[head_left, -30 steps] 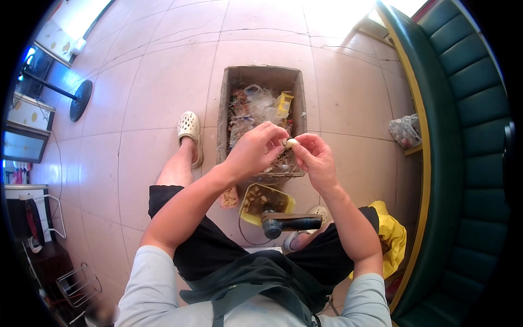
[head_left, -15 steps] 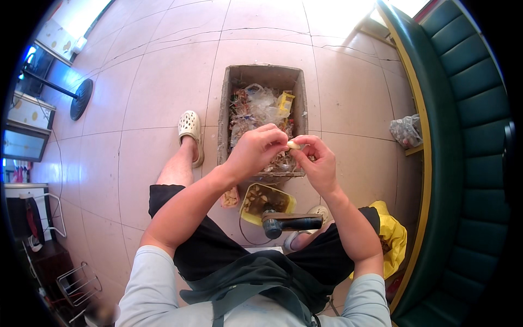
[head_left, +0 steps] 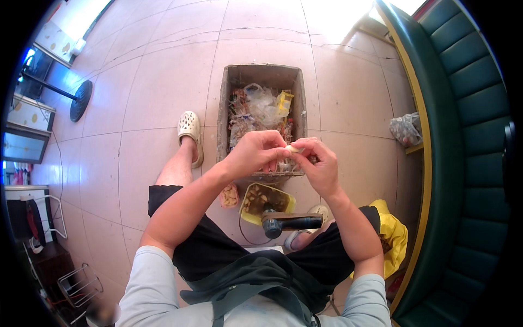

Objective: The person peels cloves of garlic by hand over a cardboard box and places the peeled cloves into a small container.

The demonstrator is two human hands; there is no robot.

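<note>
Over the near end of a grey waste bin (head_left: pixel 223 111), both hands meet at a small pale garlic clove (head_left: pixel 292 149). My left hand (head_left: pixel 255 151) pinches it from one side, fingers curled. From the other side my right hand (head_left: pixel 317 164) grips it between thumb and fingertips. Below them, a yellow tub (head_left: pixel 290 205) holds brownish liquid with several cloves in it. Beside that tub stands a small pink container (head_left: pixel 229 196) of pale peeled cloves. Plastic bags and scraps (head_left: pixel 261 109) fill the bin.
A dark device with a strap (head_left: pixel 294 222) sits between my knees, over the yellow tub's near edge. A yellow bag (head_left: pixel 392 237) lies by my right leg. Along the right runs a green padded bench (head_left: pixel 441 163); a clear bag (head_left: pixel 406 129) rests by it. A stand base (head_left: pixel 81 100) is far left.
My left hand has shifted slightly down, and its fingers have curled more. The clove has tilted a little between the fingertips. My right hand stays nearly in place.
</note>
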